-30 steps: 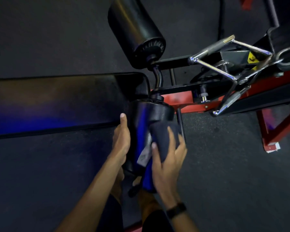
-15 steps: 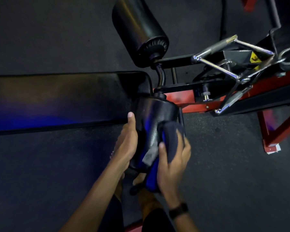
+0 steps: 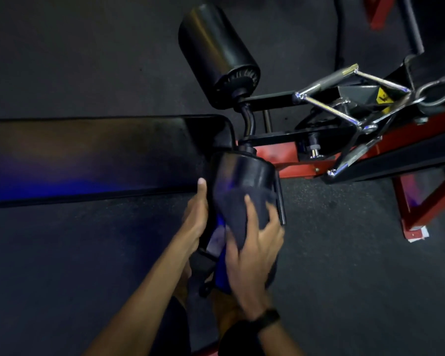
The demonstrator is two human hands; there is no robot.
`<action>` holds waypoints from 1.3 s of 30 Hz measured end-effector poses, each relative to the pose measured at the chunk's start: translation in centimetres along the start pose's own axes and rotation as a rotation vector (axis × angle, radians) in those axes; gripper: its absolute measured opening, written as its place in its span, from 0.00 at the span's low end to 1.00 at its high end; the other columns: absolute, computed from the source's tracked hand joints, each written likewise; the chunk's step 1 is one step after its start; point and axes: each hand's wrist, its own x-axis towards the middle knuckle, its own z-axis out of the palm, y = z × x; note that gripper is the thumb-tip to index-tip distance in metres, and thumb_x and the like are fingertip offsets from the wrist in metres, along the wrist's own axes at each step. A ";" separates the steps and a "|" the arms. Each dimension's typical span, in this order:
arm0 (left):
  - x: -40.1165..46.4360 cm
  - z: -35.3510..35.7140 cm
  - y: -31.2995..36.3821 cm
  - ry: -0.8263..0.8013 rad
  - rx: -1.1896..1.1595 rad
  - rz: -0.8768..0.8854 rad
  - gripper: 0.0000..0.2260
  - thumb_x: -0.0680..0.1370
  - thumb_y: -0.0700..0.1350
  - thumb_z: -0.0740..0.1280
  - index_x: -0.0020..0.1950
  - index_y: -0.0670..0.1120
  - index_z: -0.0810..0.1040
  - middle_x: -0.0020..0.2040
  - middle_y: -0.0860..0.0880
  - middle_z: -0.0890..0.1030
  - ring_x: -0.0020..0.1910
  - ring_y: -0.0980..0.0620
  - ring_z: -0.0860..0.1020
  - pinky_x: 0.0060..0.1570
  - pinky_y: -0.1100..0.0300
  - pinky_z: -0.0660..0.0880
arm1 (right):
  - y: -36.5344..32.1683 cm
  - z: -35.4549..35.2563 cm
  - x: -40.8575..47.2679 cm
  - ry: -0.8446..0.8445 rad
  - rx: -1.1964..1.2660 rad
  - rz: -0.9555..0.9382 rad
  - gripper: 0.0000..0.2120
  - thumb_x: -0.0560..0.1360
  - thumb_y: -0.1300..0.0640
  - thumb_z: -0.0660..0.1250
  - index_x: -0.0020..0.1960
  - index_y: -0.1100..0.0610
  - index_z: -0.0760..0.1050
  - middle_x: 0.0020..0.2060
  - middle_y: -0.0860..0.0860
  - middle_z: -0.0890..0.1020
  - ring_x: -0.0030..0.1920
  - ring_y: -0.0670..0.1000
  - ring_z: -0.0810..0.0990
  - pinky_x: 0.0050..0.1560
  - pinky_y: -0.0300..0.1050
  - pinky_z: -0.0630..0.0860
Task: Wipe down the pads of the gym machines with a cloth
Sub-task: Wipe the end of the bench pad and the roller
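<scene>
A black roller pad (image 3: pixel 242 173) sticks out toward me from the red machine frame (image 3: pixel 288 160). My right hand (image 3: pixel 254 242) presses a dark blue cloth (image 3: pixel 242 209) against the top and right side of this roller, fingers spread over the cloth. Along the roller's left side lies my left hand (image 3: pixel 195 217), its thumb straight and pointing up. A second black roller pad (image 3: pixel 216 52) stands farther away. The long flat bench pad (image 3: pixel 100 155) stretches off to the left.
A chrome triangle cable handle (image 3: pixel 344 116) lies on the black and red frame at right. A red foot (image 3: pixel 416 227) stands on the dark rubber floor (image 3: pixel 344 265). My knees show at the bottom edge.
My right hand has slid the cloth up and round to the roller's right side, fingers spreading wider. My left hand stays on the roller's left side.
</scene>
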 end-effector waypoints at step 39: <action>-27.9 -5.0 20.5 -0.399 0.770 0.906 0.15 0.79 0.51 0.67 0.36 0.45 0.80 0.39 0.44 0.82 0.42 0.44 0.81 0.43 0.55 0.73 | -17.1 -21.4 2.3 0.272 -0.468 0.115 0.25 0.73 0.50 0.68 0.70 0.48 0.71 0.61 0.56 0.72 0.59 0.60 0.70 0.56 0.55 0.68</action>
